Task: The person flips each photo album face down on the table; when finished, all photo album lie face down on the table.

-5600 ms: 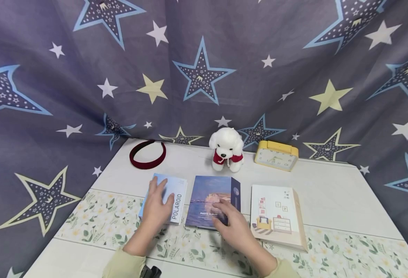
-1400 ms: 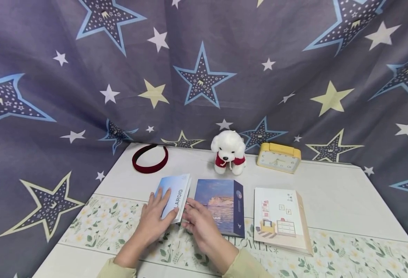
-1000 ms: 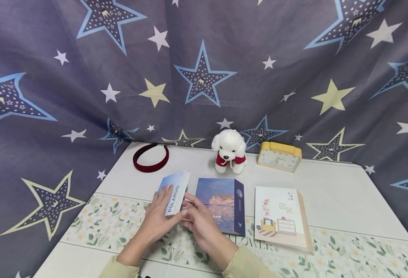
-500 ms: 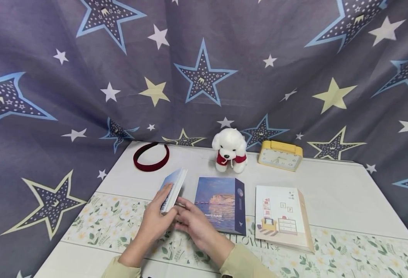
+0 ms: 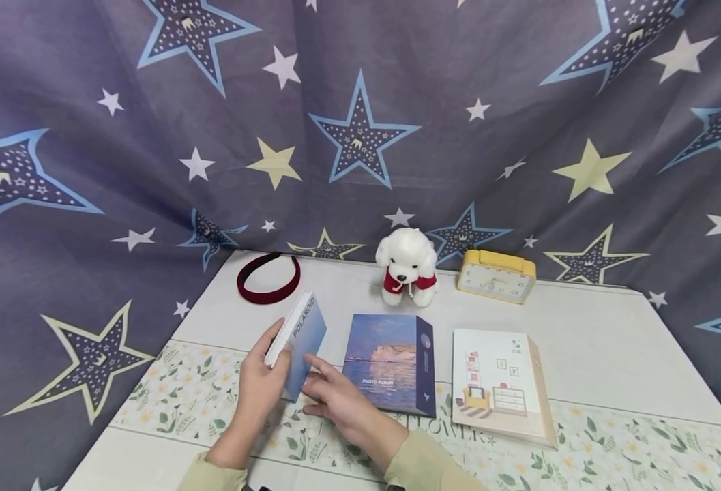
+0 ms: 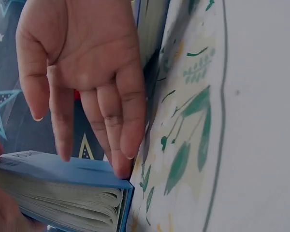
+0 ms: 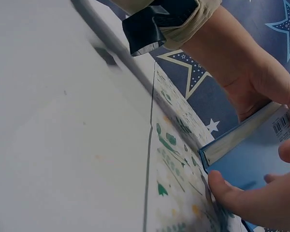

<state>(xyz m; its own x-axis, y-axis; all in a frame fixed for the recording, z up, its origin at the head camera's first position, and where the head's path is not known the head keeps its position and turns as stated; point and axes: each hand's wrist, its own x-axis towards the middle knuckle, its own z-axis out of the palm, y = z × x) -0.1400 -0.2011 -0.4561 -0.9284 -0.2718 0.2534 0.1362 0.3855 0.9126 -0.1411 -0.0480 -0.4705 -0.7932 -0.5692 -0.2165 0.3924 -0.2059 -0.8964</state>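
Note:
My left hand (image 5: 262,382) grips a light blue album marked POLAROID (image 5: 310,334), thumb on the face turned right. The album stands steeply tilted, its white page edges (image 6: 53,198) showing in the left wrist view. My right hand (image 5: 344,406) is beside its right face with loosely extended fingers; its palm shows in the left wrist view. From the right wrist, a barcode (image 7: 282,125) can be seen on the blue cover. Whether the right fingertips touch the cover, I cannot tell. A darker photo album (image 5: 381,358) with a seaside picture lies flat just right of the hands.
A thick white book-like item with a room drawing (image 5: 495,382) lies further right. Behind stand a white plush dog (image 5: 406,262) and a yellow alarm clock (image 5: 497,276). A dark red headband (image 5: 268,296) lies at back left. Starry cloth (image 5: 360,204) hangs behind the table.
The POLAROID album was flat under my left hand; it has been tipped up and turned, so another face points right. My right hand has moved left from the seaside album to beside it.

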